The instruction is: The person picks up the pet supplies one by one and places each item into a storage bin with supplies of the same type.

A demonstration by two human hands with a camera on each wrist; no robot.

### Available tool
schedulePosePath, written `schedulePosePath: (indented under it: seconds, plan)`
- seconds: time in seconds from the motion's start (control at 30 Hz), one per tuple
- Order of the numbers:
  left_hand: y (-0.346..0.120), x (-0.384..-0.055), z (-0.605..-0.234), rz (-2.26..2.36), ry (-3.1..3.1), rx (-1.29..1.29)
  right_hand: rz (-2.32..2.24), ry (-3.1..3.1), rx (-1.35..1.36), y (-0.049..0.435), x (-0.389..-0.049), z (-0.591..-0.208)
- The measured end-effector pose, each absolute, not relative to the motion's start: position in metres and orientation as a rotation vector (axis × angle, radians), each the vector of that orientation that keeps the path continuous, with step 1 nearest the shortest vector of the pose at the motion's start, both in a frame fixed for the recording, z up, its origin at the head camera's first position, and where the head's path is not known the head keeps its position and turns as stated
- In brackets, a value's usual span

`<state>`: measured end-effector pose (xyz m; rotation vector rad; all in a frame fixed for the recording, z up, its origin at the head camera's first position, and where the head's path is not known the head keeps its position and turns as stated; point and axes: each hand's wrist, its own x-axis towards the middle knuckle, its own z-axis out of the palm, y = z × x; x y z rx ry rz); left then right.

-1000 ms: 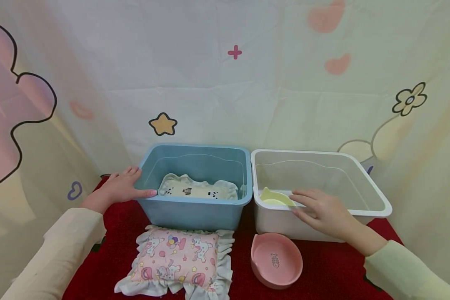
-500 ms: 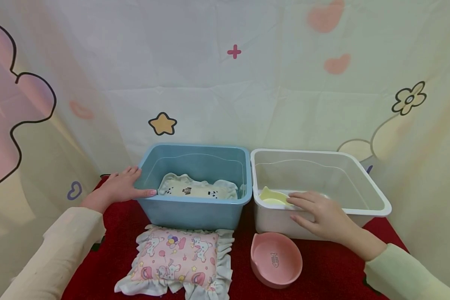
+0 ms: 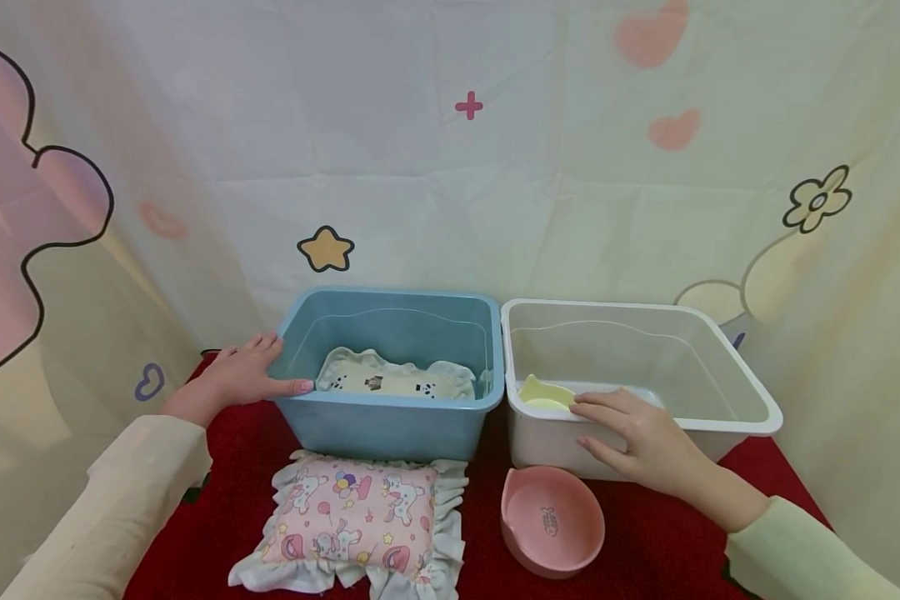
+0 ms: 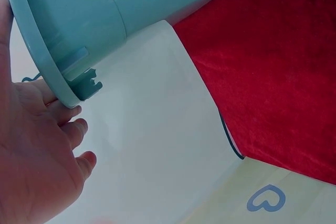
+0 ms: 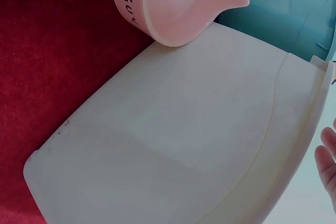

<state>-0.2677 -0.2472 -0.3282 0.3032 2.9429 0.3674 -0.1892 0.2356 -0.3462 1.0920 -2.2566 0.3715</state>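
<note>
My left hand (image 3: pixel 238 377) rests on the left front corner of a blue plastic tub (image 3: pixel 390 429). Its thumb lies along the front rim; in the left wrist view, fingers (image 4: pixel 73 132) show beside the rim. Inside that tub is a cream frilled cushion (image 3: pixel 390 382) with animal prints. My right hand (image 3: pixel 645 442) hovers at the front rim of a white tub (image 3: pixel 570 450), fingers extended and holding nothing. A yellow bowl (image 3: pixel 547 393) with a pointed ear sits inside the white tub, left of that hand and partly hidden by the rim.
In front of the blue tub lies a pink unicorn-print pillow (image 3: pixel 356 517) with white ruffles. A pink bowl (image 3: pixel 552 521) with a fishbone print stands before the white tub. Red cloth (image 3: pixel 667 542) covers the table, and a printed curtain (image 3: pixel 420 150) hangs behind.
My right hand has shifted slightly left and down along the white tub's front rim. The left hand, tubs, pillow and bowls stay where they were.
</note>
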Motion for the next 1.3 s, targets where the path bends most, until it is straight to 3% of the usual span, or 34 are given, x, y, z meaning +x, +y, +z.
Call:
schedulePosePath:
  seconds: [1.3]
  plan:
    - [-0.248,-0.27,-0.33,0.351,2.937,0.295,0.377,-2.36,1.076,0.23,-0.172,-0.361]
